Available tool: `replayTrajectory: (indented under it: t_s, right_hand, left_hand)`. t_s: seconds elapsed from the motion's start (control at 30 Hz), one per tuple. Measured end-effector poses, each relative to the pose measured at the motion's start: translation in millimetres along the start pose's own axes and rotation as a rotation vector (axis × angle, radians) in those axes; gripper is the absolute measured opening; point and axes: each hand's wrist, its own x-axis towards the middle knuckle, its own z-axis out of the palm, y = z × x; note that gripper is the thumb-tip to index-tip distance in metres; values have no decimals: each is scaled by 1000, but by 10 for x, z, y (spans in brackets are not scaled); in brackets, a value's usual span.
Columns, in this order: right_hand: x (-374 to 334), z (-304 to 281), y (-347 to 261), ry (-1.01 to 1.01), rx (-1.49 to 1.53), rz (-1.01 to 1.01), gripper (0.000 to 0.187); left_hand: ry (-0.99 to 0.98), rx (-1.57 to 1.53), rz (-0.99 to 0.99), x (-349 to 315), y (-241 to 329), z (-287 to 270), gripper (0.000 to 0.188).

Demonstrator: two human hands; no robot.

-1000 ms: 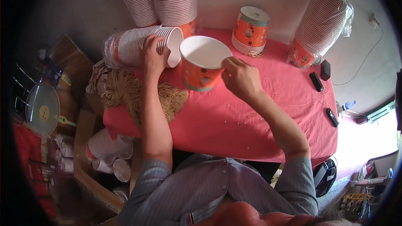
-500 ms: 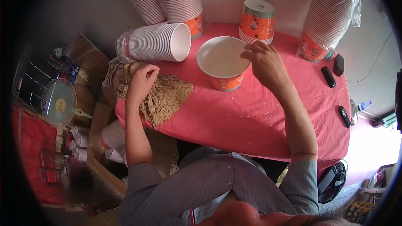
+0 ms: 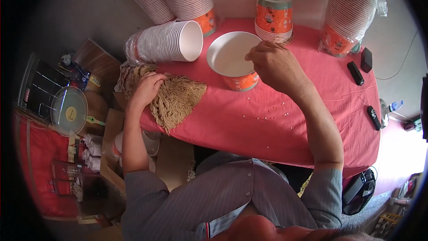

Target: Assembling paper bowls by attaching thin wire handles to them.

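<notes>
A white paper bucket (image 3: pixel 223 50) with an orange printed outside stands upright on the red-covered table. Over its right rim is my right hand (image 3: pixel 278 68), its fingers pinched together above the opening. Whatever lies between those fingertips is hidden. Left of the bucket lies a thick bundle of tan strings (image 3: pixel 183 100), fanned out toward the table's front edge. My left hand (image 3: pixel 148 88) rests on the upper part of this bundle, with its fingers bent closed over the strands.
Small pale and red beads (image 3: pixel 266 117) are scattered in front of the bucket. Behind stand an upturned paper bucket stack (image 3: pixel 274 15) and plastic-wrapped stacks (image 3: pixel 350 15); another stack (image 3: pixel 162 42) lies sideways. Black devices (image 3: pixel 355 73) sit at right. A cardboard box (image 3: pixel 174 160) stands below left.
My right hand has moved left from the bucket's rim to over its opening. My left hand has come down onto the strings. The whole view has shifted slightly.
</notes>
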Motion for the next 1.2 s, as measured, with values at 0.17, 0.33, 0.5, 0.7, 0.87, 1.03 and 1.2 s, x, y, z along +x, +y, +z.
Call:
replayTrajectory:
  t_s: [0.17, 0.33, 0.5, 0.7, 0.87, 1.03, 1.2]
  right_hand:
    - [-13, 22, 4, -12, 3, 0, 22]
    - [-5, 20, -10, -31, 0, 6, 22]
    - [-2, 42, -37, -53, 20, 35, 23]
    - [-3, 47, -17, -54, 14, 18, 18]
    - [2, 56, -21, -49, 17, 21, 18]
    - [-6, 55, -18, -47, 28, 9, 21]
    - [7, 63, -31, -35, 34, -7, 24]
  left_hand:
    - [-16, 111, 18, 40, -15, 40, 21]
    - [-53, 192, 42, 85, 27, 13, 19]
    - [-39, 182, 36, 78, 113, -109, 15]
    - [-13, 87, 72, 102, 126, -142, 14]
    - [4, 78, 138, 98, 95, -150, 15]
    - [-52, 140, 117, 157, 176, -48, 18]
    - [-129, 281, 167, 195, 18, -12, 20]
